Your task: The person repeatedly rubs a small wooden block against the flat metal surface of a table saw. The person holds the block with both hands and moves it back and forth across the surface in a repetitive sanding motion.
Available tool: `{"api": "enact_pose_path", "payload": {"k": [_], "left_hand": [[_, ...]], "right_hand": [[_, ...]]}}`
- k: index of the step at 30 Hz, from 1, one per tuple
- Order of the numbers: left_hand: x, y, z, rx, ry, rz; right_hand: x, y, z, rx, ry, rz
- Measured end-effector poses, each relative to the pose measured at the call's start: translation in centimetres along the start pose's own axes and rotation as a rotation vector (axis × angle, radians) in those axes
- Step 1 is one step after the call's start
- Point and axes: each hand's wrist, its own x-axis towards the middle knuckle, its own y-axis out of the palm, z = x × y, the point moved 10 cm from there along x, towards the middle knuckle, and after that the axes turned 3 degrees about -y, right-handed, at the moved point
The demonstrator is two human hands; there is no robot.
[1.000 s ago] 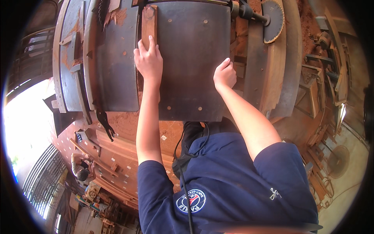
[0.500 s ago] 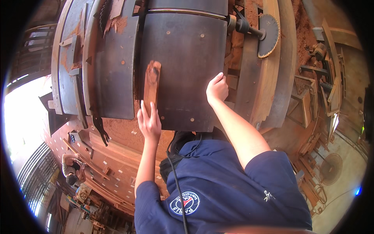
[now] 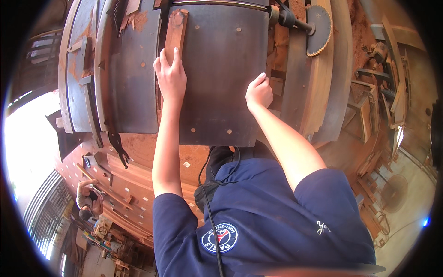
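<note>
My left hand [image 3: 170, 77] is closed on the near end of a short reddish-brown wooden block [image 3: 176, 33]. The block lies lengthwise on the dark metal machine table [image 3: 221, 78], along its left side, and its far end is close to the slot with the shiny cutter shaft [image 3: 221, 3]. Further right, my right hand [image 3: 259, 93] is closed at the table's right edge, thumb uppermost; its curled fingertips are partly hidden.
A toothed circular saw blade [image 3: 319, 30] stands on the shaft's right end, beyond my right hand. Left of the table is another metal plate [image 3: 134, 78] with wood chips. A black cable [image 3: 210, 221] hangs over my shirt. Another person [image 3: 89, 199] is at the lower left.
My left hand has moved forward, away from me, sliding the wooden block toward the cutter shaft. My right hand has stayed at the table's edge.
</note>
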Motion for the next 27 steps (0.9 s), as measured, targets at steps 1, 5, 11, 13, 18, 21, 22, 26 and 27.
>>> {"api": "enact_pose_path", "payload": {"k": [1, 5, 11, 13, 18, 21, 22, 26, 27], "left_hand": [[-0.8, -0.4, -0.2, -0.014, 0.006, 0.005], [-7.5, -2.2, -2.5, -0.13, -0.024, 0.095], [-16.4, -4.2, -5.4, -0.157, -0.1, 0.207], [-15.9, -3.8, -5.5, -0.149, -0.089, 0.205], [-5.7, -0.8, -6.9, -0.171, 0.047, 0.118], [0.5, 1.8, -7.1, -0.154, 0.06, 0.024], [1.8, 2.6, -7.1, -0.14, 0.051, 0.017], [1.4, 2.3, -7.4, -0.159, 0.071, 0.021], [0.2, 1.8, -7.5, -0.147, 0.067, 0.039]], "right_hand": [[0.0, 0.1, -0.1, -0.007, 0.004, 0.005], [0.3, 0.1, -0.5, 0.015, 0.015, 0.0], [0.0, 0.1, -0.2, 0.04, 0.0, 0.025], [0.0, 0.2, -0.6, 0.037, 0.007, 0.01], [0.2, 0.0, -0.6, 0.043, 0.005, -0.005], [0.4, -0.1, 0.0, 0.059, -0.035, -0.022], [0.3, -0.1, 0.1, 0.067, -0.047, -0.022], [0.4, -0.4, 0.1, 0.073, -0.048, -0.043], [0.3, 0.0, -0.1, 0.079, -0.04, -0.016]]}}
